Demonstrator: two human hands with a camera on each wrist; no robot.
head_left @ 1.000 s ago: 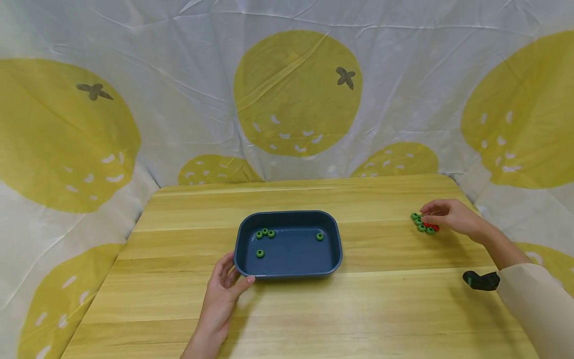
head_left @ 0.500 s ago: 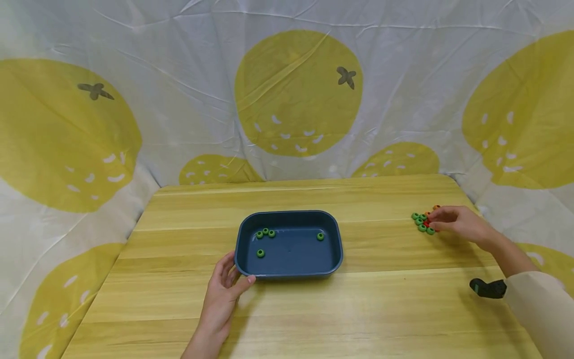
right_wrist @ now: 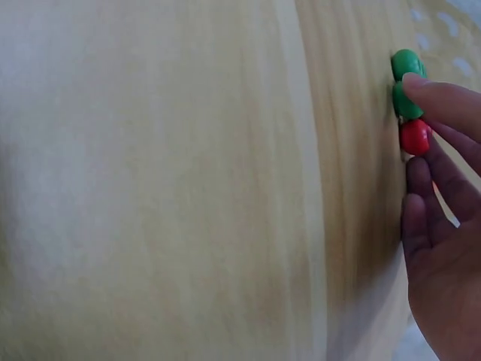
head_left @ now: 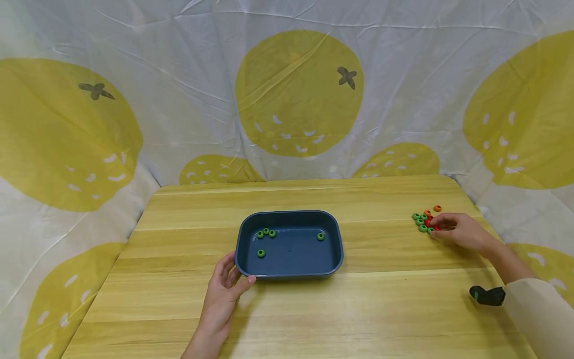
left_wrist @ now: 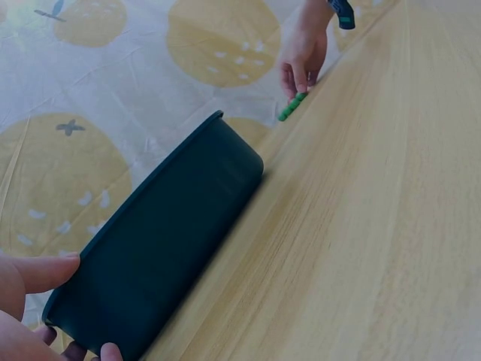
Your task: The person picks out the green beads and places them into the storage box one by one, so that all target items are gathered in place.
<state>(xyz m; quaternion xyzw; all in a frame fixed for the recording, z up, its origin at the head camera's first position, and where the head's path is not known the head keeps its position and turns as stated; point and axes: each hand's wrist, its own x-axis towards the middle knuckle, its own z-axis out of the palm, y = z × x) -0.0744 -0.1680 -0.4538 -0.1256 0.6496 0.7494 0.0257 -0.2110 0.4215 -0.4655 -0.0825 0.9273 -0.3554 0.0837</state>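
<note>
My left hand (head_left: 219, 299) grips the near left corner of a dark blue rectangular tray (head_left: 296, 259), thumb over the rim and fingers beneath. Several green beads (head_left: 261, 253) lie inside it, most toward the left. At the table's right side my right hand (head_left: 466, 233) reaches into a cluster of beads, its thumb and fingers bent and apart. In the right wrist view, the thumb tip overlaps a green bead (right_wrist: 406, 100), and a red bead (right_wrist: 415, 138) sits between thumb and lower fingers. The fingers hide part of the cluster.
Two orange beads (head_left: 437, 208) lie at the back of the cluster. A black device (head_left: 489, 295) sticks out by the right sleeve (head_left: 538, 309). The wooden table (head_left: 381, 309) ends at a white cloth (head_left: 188, 99) printed with yellow fruit.
My right hand has drawn back toward the near right of the bead cluster, uncovering the orange and some red beads. The left hand and tray keep their place.
</note>
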